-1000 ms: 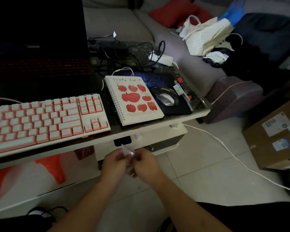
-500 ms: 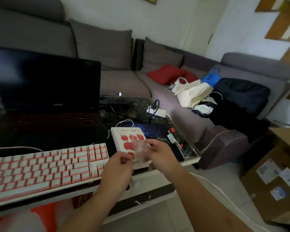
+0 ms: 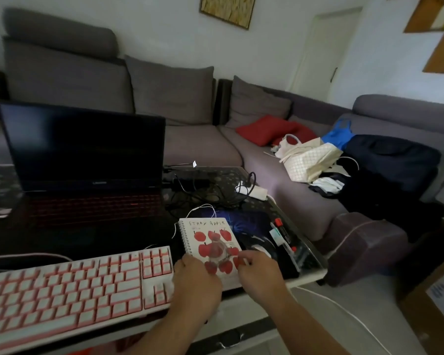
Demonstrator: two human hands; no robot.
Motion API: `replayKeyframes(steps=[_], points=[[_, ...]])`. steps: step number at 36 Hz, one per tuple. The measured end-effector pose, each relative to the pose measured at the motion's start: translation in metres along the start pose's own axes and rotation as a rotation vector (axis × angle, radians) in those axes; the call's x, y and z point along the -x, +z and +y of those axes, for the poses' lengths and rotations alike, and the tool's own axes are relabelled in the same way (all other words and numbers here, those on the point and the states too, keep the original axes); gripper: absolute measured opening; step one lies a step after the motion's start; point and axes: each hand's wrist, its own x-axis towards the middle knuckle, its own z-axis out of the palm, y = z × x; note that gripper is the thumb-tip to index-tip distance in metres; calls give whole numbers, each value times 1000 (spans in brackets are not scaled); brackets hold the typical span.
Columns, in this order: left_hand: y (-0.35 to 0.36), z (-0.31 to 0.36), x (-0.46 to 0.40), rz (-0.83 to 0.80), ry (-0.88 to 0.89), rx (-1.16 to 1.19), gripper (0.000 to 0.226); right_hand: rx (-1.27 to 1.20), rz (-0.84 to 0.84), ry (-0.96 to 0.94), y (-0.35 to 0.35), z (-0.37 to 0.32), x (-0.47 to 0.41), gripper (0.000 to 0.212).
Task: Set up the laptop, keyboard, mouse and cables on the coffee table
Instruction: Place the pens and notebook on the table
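Note:
An open black laptop (image 3: pixel 85 160) with a dark screen stands at the back left of the coffee table (image 3: pixel 310 274). A pink-and-white keyboard (image 3: pixel 69 290) lies in front of it. Black cables (image 3: pixel 203 190) tangle behind a white adapter (image 3: pixel 254 192). The mouse (image 3: pixel 260 248) on its dark pad (image 3: pixel 249 226) is mostly hidden by my right hand. My left hand (image 3: pixel 195 285) and right hand (image 3: pixel 260 272) together pinch a small clear plastic wrapper (image 3: pixel 217 252) above the apple notebook (image 3: pixel 210 242).
Pens (image 3: pixel 283 233) lie along the table's right edge. A grey corner sofa (image 3: pixel 190 98) holds red cushions (image 3: pixel 264 129), a white bag (image 3: pixel 308 160) and dark clothes (image 3: pixel 385 175). A cardboard box (image 3: pixel 436 301) sits on the floor at right; a white cord (image 3: pixel 344 311) crosses the floor.
Both hands rose from below the table edge to over the notebook, still holding the clear wrapper. The camera tilted up, showing the sofa and wall.

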Motion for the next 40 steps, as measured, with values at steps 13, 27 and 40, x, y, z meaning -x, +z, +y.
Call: replayKeyframes(steps=[13, 27, 40], points=[[-2, 9, -47, 117, -114, 316, 52, -405, 12, 111, 20, 3, -25, 13], [-41, 20, -13, -88, -232, 685, 28, -656, 57, 99, -6, -6, 0, 18], [-115, 28, 21, -191, -78, 529, 18, -852, -123, 53, -24, -69, 30, 20]])
